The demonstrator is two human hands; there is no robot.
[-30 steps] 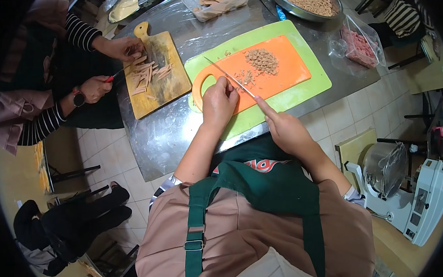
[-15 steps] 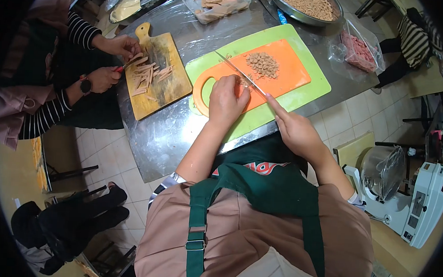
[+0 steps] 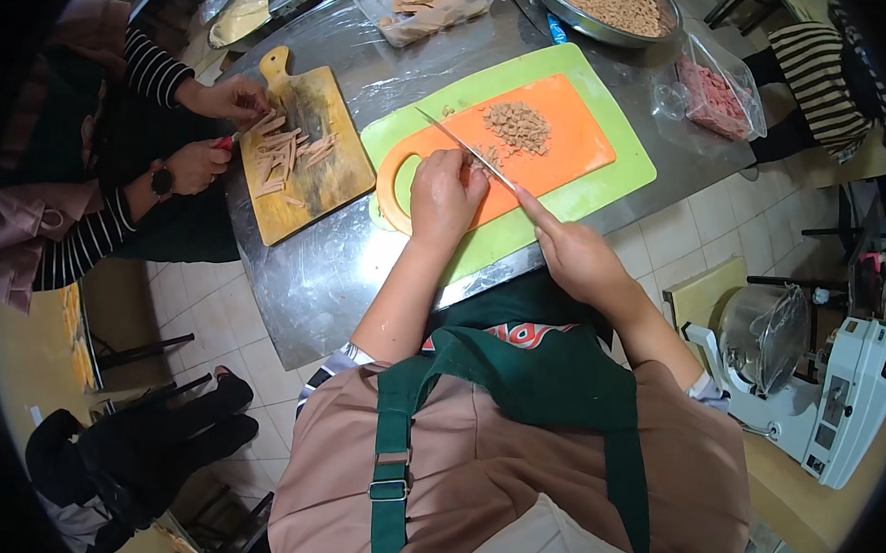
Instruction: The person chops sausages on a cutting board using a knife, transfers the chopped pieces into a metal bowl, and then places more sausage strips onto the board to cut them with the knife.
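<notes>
My right hand (image 3: 579, 256) grips a long-bladed knife (image 3: 452, 137), its blade slanting across the orange cutting board (image 3: 581, 134) just beyond my left fingers. My left hand (image 3: 442, 201) presses down on the board with curled fingers close to the blade; what they pinch is mostly hidden under them. Small brown bits (image 3: 489, 157) lie by the fingertips and blade. Farther up the board is a pile of diced brown food pieces (image 3: 518, 127). The orange board rests on a larger green cutting board (image 3: 624, 171).
On the left, a co-worker's hands (image 3: 209, 159) cut strips (image 3: 284, 153) on a wooden board (image 3: 343, 186). Along the metal table's (image 3: 291, 314) far side stand a plastic tub of strips (image 3: 406, 29), a metal bowl of bits (image 3: 616, 35) and a bag of pink food (image 3: 713, 95).
The view has shifted slightly, so the boards appear a little farther left. My left hand still presses on the board and the knife stays beside it, its angle slightly changed.
</notes>
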